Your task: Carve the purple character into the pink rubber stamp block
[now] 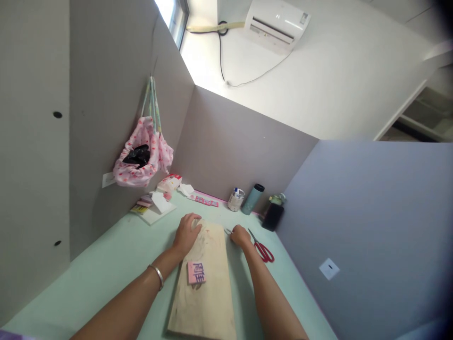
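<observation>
A pale wooden board (208, 302) lies lengthwise on the light green table. On its left part rests a small pink block (196, 273) with purple characters. My left hand (187, 233) is open at the board's far left corner, thumb on the board's edge. Beyond the board's right edge, my right hand (240, 235) is closed around a thin tool (228, 231) whose tip points left; most of the tool is hidden by the fingers. Just right of this hand lie scissors (264, 251) with red handles.
At the back stand a can of pens (235, 200), a blue-green tumbler (252, 200) and a dark container (273, 215). Papers (155, 210) lie at the back left, under a hanging pink bag (136, 177). Grey partitions (244, 141) surround the green table (141, 250).
</observation>
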Available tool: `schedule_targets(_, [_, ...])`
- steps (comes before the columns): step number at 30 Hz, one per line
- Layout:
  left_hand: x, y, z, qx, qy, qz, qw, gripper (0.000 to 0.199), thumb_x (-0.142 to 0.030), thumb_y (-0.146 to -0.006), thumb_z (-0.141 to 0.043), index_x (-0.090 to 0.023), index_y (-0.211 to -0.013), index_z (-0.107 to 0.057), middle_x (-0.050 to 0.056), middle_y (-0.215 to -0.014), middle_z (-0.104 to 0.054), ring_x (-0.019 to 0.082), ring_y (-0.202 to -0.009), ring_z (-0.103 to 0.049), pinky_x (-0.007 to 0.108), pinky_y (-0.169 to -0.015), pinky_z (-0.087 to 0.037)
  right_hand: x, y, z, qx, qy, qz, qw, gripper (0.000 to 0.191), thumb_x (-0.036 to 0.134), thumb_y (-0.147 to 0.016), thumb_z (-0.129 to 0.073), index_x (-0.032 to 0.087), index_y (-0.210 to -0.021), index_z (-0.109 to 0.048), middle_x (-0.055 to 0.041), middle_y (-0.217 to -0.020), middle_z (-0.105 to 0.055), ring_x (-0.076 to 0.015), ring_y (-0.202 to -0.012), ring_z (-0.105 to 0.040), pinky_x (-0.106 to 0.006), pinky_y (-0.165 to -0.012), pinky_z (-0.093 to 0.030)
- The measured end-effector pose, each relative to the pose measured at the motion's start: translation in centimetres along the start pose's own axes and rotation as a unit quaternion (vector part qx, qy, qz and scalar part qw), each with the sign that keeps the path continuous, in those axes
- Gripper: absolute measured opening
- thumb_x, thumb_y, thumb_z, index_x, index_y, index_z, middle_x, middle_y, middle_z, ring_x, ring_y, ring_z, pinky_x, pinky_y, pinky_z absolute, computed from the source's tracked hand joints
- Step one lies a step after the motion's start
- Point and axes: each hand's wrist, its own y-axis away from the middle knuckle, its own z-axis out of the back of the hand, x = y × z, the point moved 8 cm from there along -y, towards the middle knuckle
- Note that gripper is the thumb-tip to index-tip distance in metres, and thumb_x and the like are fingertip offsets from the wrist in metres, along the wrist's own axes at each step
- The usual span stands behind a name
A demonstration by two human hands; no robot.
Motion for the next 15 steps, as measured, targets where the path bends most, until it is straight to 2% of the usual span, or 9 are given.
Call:
schedule_targets(8, [-0.1, 0.4, -0.6, 0.008, 0.030, 0.006, 0.999, 0.028, -0.033, -0.098, -0.062, -0.018, -0.122, -0.063, 0.010, -0.127, -0.063, 0.024, -0.110, -0.064, 0.046, -0.094, -0.055, -0.9, 1.3, 0.8, 0.037, -0.146, 0.021, 0.988, 0.034, 0.033, -0.098, -0.064, 0.016, -0.127, -0.061, -0.0097, -0.127, -0.063, -0.0245, -0.106, -0.066, -0.044, -0.087, -0.058])
schedule_targets(12, [0.1, 0.7, -1.0, 0.013, 0.041, 0.016, 0.999, 0.028, -0.033, -0.098, -0.062, -0.018, -0.122, -0.062, 0.010, -0.127, -0.063, 0.024, -0.110, -0.064, 0.047, -0.094, -0.055, 0.1, 1.9, 1.1, 0.073, -0.212, 0.066, 0.972, 0.033, 0.033, -0.098, -0.064, 0.016, -0.126, -0.060, -0.0099, -0.126, -0.063, -0.0238, -0.105, -0.066, -0.044, -0.087, -0.058])
schedule_targets(15, [0.3, 0.7, -1.1, 0.016, 0.045, 0.023, 0.999, 0.028, -0.033, -0.098, -0.062, -0.018, -0.122, -0.062, 0.010, -0.128, -0.063, 0.024, -0.111, -0.064, 0.047, -0.094, -0.055, 0.9, 1.8, 1.1, 0.077, -0.224, 0.084, 0.968, 0.033, 0.033, -0.098, -0.064, 0.016, -0.126, -0.061, -0.0099, -0.127, -0.063, -0.0235, -0.104, -0.066, -0.043, -0.086, -0.058])
